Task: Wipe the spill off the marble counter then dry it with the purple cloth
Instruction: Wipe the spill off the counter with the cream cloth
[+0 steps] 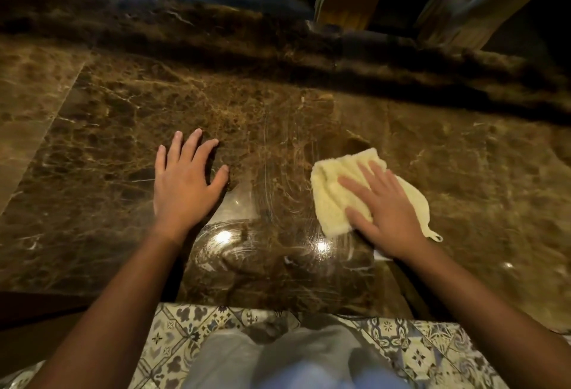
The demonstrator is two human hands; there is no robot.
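The right hand (384, 209) pressed flat, fingers straight, on a yellow cloth (340, 193) — the left hand (185, 181) rested open, holding nothing, on the marble counter (123, 110).

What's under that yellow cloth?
The yellow cloth lies on the brown marble counter, with the right hand pressing flat on top of it. Streaky wet smears show beside it. Whatever sits directly beneath the cloth is covered, so it cannot be seen.
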